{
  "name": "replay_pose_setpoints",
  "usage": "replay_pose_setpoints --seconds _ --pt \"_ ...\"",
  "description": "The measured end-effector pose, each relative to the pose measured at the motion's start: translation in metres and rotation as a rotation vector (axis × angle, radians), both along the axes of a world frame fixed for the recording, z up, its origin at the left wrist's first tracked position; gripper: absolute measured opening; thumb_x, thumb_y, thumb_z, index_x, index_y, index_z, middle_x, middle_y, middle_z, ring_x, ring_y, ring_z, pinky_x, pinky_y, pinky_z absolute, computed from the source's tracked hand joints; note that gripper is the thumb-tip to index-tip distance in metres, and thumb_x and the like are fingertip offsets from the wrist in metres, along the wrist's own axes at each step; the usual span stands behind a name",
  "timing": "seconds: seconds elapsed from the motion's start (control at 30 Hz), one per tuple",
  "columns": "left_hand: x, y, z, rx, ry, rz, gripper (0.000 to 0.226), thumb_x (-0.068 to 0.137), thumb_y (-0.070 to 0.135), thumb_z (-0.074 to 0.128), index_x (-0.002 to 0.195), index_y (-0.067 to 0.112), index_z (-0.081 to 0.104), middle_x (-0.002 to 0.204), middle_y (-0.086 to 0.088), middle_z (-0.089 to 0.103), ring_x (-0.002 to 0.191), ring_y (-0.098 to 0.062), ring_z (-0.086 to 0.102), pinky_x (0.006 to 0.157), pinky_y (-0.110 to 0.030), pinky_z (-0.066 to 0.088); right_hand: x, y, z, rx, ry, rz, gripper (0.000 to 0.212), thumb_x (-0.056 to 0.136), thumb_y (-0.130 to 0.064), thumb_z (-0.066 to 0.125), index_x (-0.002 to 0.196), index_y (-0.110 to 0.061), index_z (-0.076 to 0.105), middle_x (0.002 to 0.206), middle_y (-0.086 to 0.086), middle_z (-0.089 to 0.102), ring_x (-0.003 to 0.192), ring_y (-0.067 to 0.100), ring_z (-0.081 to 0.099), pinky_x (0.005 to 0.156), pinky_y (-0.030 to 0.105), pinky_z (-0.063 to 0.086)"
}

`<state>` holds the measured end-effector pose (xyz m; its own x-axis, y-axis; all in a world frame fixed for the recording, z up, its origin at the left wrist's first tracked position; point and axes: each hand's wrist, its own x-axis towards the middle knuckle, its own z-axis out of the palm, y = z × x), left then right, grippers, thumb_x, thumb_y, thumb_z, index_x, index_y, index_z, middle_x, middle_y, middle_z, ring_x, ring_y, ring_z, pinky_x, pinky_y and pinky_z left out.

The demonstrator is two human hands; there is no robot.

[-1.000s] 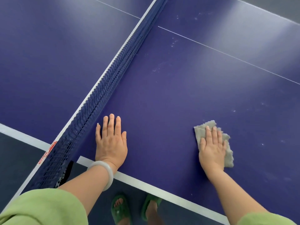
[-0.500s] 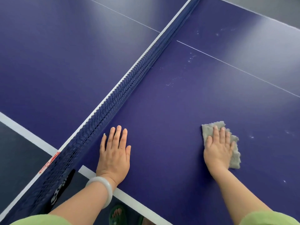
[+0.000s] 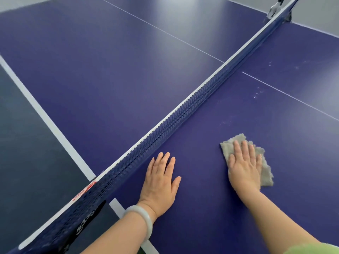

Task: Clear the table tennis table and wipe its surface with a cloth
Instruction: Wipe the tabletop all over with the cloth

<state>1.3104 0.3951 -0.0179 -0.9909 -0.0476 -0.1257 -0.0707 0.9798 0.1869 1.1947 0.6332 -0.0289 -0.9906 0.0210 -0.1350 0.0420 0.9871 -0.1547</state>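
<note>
Wiping the table (image 3: 113,76): the right hand (image 3: 244,167) lies flat, fingers straight and close together, pressing the grey cloth (image 3: 266,171) down so its full area rubs the surface; cloth edges show beyond the fingertips. The left hand (image 3: 159,182), fingers straight and slightly spread, rests bare just beside the net (image 3: 183,114), probably as a prop. Pale specks (image 3: 256,92) lie well beyond the right fingertips, apparently unwiped.

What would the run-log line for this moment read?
phase: wipe | right hand: flat on cloth | left hand: flat on table | specks beyond cloth
</note>
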Motion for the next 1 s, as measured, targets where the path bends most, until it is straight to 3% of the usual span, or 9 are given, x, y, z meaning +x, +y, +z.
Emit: replay_pose_setpoints --seconds 0.07,0.2,0.43,0.5,0.67,0.73,0.8,0.87,1.0 --pt "-0.008 0.004 -0.002 -0.042 -0.040 0.047 0.065 0.099 0.049 0.020 0.154 0.015 0.024 0.161 -0.006 0.020 0.151 -0.025 0.010 0.123 -0.046 0.009 0.002 -0.007 0.002 -0.029 -0.028 -0.120 0.055 0.105 -0.035 0.017 0.159 -0.028 0.007 0.166 -0.003 -0.004 0.152 0.016 -0.010 0.122 0.044 -0.006" --pt "-0.008 0.010 -0.002 -0.066 -0.040 0.083 0.065 0.095 0.049 0.027 0.147 0.012 0.043 0.153 -0.009 0.039 0.145 -0.027 0.031 0.116 -0.050 0.031 0.029 -0.047 0.001 -0.013 0.059 0.362 0.055 0.102 -0.041 0.009 0.157 -0.036 0.014 0.165 -0.008 0.005 0.152 0.013 -0.005 0.123 0.042 -0.002" --pt "-0.009 0.011 -0.003 -0.107 -0.009 0.092 0.064 0.094 0.047 0.028 0.145 0.012 0.046 0.151 -0.009 0.043 0.143 -0.027 0.036 0.115 -0.050 0.033 -0.057 -0.102 0.001 -0.030 0.019 0.780 0.052 0.106 -0.041 0.024 0.156 -0.039 0.014 0.165 -0.012 0.004 0.152 0.011 -0.004 0.123 0.039 -0.008" --pt "-0.009 0.010 -0.006 -0.105 -0.002 0.087 0.064 0.095 0.047 0.027 0.146 0.012 0.044 0.152 -0.008 0.041 0.143 -0.027 0.034 0.116 -0.050 0.031 -0.089 -0.087 0.000 -0.027 0.035 0.692 0.052 0.106 -0.040 0.026 0.157 -0.036 0.017 0.165 -0.010 0.007 0.152 0.011 -0.001 0.123 0.038 -0.006" --pt "-0.010 0.010 -0.008 -0.110 0.011 0.085 0.063 0.096 0.045 0.024 0.146 0.013 0.043 0.152 -0.008 0.041 0.144 -0.027 0.033 0.117 -0.050 0.029 -0.141 -0.003 0.002 -0.069 -0.017 -0.121 0.054 0.105 -0.033 0.024 0.158 -0.023 0.016 0.166 0.001 0.004 0.153 0.021 -0.002 0.122 0.047 -0.002" --pt "-0.009 0.010 -0.009 -0.113 0.010 0.086 0.063 0.096 0.045 0.023 0.147 0.013 0.041 0.153 -0.008 0.039 0.145 -0.027 0.031 0.118 -0.050 0.027 -0.125 -0.011 0.001 -0.087 -0.026 -0.280 0.055 0.105 -0.033 0.023 0.158 -0.021 0.015 0.166 0.004 0.003 0.153 0.024 -0.004 0.122 0.051 -0.003" --pt "-0.009 0.009 -0.008 -0.109 0.009 0.089 0.063 0.096 0.044 0.023 0.147 0.012 0.042 0.153 -0.008 0.040 0.145 -0.027 0.032 0.118 -0.050 0.028 -0.090 -0.047 -0.004 -0.065 0.053 -0.151 0.055 0.105 -0.031 0.023 0.158 -0.021 0.016 0.166 0.005 0.005 0.153 0.025 -0.002 0.122 0.048 -0.002" --pt "-0.009 0.010 -0.007 -0.107 0.015 0.094 0.062 0.096 0.043 0.024 0.146 0.011 0.044 0.151 -0.009 0.042 0.143 -0.027 0.034 0.117 -0.050 0.029 -0.052 -0.087 -0.010 -0.056 0.132 0.181 0.054 0.104 -0.034 0.021 0.158 -0.025 0.017 0.166 0.002 0.008 0.153 0.022 0.000 0.123 0.045 -0.004" --pt "-0.008 0.010 -0.005 -0.115 0.024 0.092 0.062 0.095 0.043 0.025 0.143 0.010 0.048 0.149 -0.010 0.045 0.141 -0.028 0.038 0.115 -0.050 0.033 -0.040 -0.087 -0.008 -0.021 0.070 0.575 0.056 0.103 -0.042 0.012 0.158 -0.031 0.012 0.166 -0.005 0.005 0.153 0.016 -0.003 0.123 0.044 -0.005"
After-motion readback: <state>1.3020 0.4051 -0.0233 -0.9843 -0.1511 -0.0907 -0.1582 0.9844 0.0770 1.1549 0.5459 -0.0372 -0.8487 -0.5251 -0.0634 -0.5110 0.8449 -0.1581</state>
